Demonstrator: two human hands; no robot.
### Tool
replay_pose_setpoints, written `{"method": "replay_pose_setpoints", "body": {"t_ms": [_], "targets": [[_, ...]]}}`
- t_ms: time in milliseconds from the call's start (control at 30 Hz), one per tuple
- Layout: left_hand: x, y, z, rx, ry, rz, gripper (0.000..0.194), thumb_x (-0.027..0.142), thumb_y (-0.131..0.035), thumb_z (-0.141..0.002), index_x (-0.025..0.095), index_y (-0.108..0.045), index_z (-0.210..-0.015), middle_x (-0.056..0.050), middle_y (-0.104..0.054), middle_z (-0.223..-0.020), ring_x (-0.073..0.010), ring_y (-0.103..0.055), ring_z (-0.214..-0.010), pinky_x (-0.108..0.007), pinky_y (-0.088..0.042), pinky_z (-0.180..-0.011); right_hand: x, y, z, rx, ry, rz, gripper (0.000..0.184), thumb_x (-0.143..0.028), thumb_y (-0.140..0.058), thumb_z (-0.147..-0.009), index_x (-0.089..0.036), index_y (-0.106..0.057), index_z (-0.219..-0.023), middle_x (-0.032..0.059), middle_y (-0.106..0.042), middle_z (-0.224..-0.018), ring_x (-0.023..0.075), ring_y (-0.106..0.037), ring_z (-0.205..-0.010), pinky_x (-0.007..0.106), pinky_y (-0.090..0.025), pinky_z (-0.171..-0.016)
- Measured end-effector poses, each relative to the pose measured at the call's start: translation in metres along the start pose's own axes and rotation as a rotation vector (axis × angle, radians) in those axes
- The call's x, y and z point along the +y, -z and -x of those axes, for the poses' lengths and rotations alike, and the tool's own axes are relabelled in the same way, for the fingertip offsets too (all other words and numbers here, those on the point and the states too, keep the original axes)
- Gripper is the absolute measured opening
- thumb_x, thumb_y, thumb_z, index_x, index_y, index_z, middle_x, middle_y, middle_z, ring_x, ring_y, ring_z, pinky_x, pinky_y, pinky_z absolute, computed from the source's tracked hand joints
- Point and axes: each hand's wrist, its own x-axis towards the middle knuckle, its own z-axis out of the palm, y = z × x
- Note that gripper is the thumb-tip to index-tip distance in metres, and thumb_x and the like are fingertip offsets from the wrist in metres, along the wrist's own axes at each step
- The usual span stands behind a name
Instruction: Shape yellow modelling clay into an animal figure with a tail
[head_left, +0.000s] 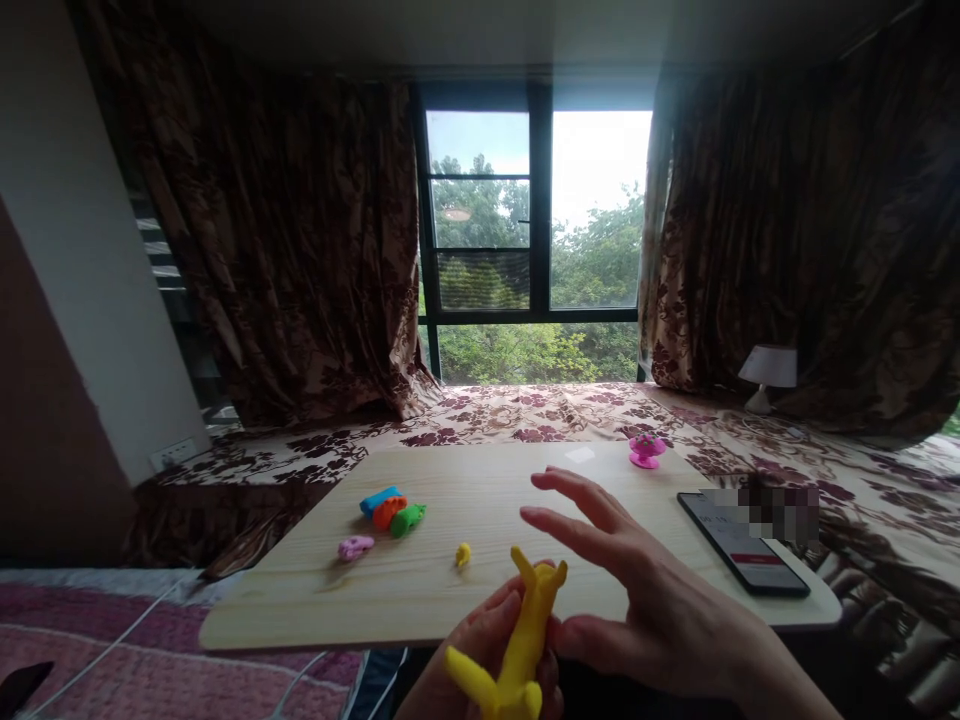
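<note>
My left hand is wrapped round a yellow modelling-clay figure at the near edge of the table. The figure has a long body with two prongs at its upper end and two stubs lower down. Fingers spread, my right hand hovers just right of it, the thumb close beside the body; whether the thumb touches it I cannot tell. A small yellow clay lump lies on the table beyond my left hand. Farther left are blue, orange and green clay lumps, with a pink lump nearer.
A pale wooden table stands before me. On it are a bright pink piece with green dots at the back right, a phone at the right edge and a white scrap. Beyond are a small lamp and curtains.
</note>
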Motion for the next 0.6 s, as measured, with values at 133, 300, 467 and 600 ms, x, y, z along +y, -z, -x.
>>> {"method": "replay_pose_setpoints", "body": {"t_ms": [133, 300, 467, 600], "targets": [[-0.0017, 0.0036, -0.0023, 0.021, -0.007, -0.034, 0.018, 0.03, -0.067, -0.073, 0.021, -0.068, -0.088, 0.0, -0.067, -0.064, -0.0093, -0.059, -0.045, -0.021, -0.049, -0.05, -0.0048, 0.0028, -0.0036, -0.02, 0.064, 0.05, 0.063, -0.044, -0.067, -0.072, -0.027, -0.046, -0.129, 0.0096, -0.036, -0.14, 0.0309, -0.026, -0.131, 0.049, -0.028, -0.103], [-0.0034, 0.0057, -0.0012, 0.109, -0.04, -0.046, 0.04, 0.03, -0.07, -0.069, 0.026, -0.061, -0.108, -0.001, -0.071, -0.072, -0.0174, -0.068, -0.06, -0.024, -0.052, -0.055, -0.006, 0.0039, -0.003, -0.037, 0.047, 0.072, 0.061, -0.042, -0.066, -0.074, -0.028, -0.046, -0.129, 0.0074, -0.036, -0.14, 0.0292, -0.023, -0.132, 0.048, -0.026, -0.104], [-0.0037, 0.0031, -0.0024, 0.139, -0.003, -0.009, 0.034, 0.027, -0.068, -0.071, 0.022, -0.063, -0.104, -0.002, -0.07, -0.069, -0.0155, -0.066, -0.053, -0.024, -0.054, -0.053, -0.0031, 0.001, -0.0037, -0.013, 0.075, 0.054, 0.056, -0.039, -0.066, -0.074, -0.027, -0.05, -0.125, 0.0086, -0.043, -0.134, 0.03, -0.027, -0.13, 0.049, -0.028, -0.103], [-0.0013, -0.0028, -0.0007, 0.131, 0.029, 0.006, 0.024, 0.024, -0.068, -0.072, 0.018, -0.066, -0.095, -0.002, -0.069, -0.066, -0.0118, -0.063, -0.047, -0.023, -0.054, -0.051, -0.0019, -0.0022, -0.0047, -0.018, 0.078, 0.035, 0.055, -0.039, -0.067, -0.073, -0.027, -0.05, -0.125, 0.0092, -0.044, -0.134, 0.0302, -0.028, -0.129, 0.05, -0.03, -0.102]]}}
